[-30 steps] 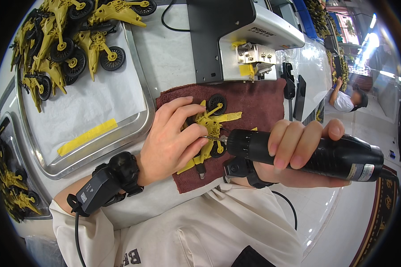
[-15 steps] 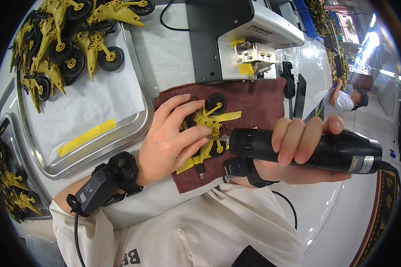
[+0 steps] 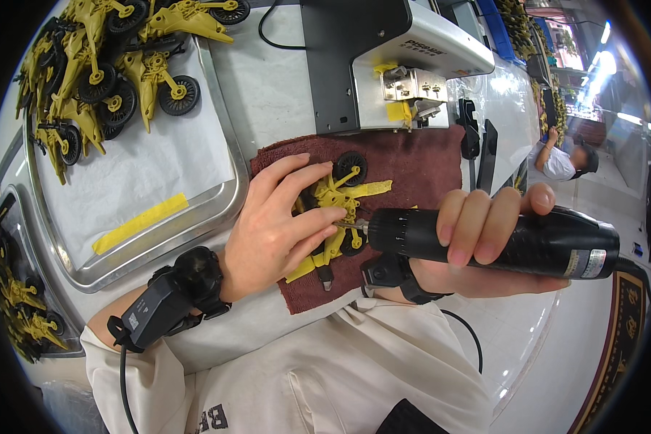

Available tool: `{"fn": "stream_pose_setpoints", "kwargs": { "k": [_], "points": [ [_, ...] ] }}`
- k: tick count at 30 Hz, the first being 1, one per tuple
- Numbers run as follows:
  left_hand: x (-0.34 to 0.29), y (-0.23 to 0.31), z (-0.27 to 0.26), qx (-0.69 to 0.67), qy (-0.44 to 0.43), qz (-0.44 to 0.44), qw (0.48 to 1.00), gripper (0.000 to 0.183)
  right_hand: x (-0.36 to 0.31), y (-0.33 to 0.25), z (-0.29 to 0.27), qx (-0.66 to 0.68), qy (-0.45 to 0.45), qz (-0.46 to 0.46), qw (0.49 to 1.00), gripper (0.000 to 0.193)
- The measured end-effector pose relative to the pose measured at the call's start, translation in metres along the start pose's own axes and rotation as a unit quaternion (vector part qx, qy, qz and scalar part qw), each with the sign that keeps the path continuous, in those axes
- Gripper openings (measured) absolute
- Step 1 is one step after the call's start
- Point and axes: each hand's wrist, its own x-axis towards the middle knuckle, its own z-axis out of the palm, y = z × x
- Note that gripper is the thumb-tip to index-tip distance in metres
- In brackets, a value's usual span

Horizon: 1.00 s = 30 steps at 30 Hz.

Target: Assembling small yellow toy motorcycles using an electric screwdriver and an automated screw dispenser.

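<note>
On a dark red cloth (image 3: 419, 170) lies a yellow toy motorcycle (image 3: 349, 197) with black wheels, one of them (image 3: 351, 168) showing at its far end. My left hand (image 3: 271, 231) is closed over its left side, fingers holding it against the cloth and hiding part of it. In my right hand (image 3: 484, 231) is a black electric screwdriver (image 3: 412, 233), held nearly level with fingers wrapped round its body. Its thin metal bit points left into the toy's middle, right beside my left fingertips; the exact contact point is hidden.
At the left, a metal tray (image 3: 231, 210) lined with white paper holds several piled yellow toy motorcycles (image 3: 94, 65). Beyond the cloth stands a grey-and-black machine (image 3: 383, 65). Black parts (image 3: 488, 155) lie to its right. A co-worker (image 3: 557, 159) sits at the far right.
The screwdriver has shifted very slightly left, its bit a little further in towards the toy. My left hand and the toy motorcycle stay almost still.
</note>
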Motion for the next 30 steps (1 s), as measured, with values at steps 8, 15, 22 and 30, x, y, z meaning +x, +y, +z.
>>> {"fn": "stream_pose_setpoints", "kwargs": {
  "k": [8,15,22,30],
  "points": [
    [0.000,0.001,0.002,-0.008,0.003,-0.026,1.000,0.064,-0.002,-0.003,0.009,-0.104,-0.034,-0.035,0.993,0.080],
    [-0.001,0.007,-0.001,0.074,-0.051,-0.022,0.996,0.073,0.004,0.007,0.005,-0.145,-0.121,-0.031,0.982,0.085],
    [-0.009,0.009,-0.002,0.198,-0.086,0.003,0.976,0.080,0.006,0.024,0.005,-0.135,-0.144,0.023,0.980,0.027],
    [-0.010,0.010,0.002,0.175,-0.053,0.050,0.982,0.063,0.004,0.022,0.000,-0.120,-0.116,-0.033,0.985,0.080]
  ]
}}
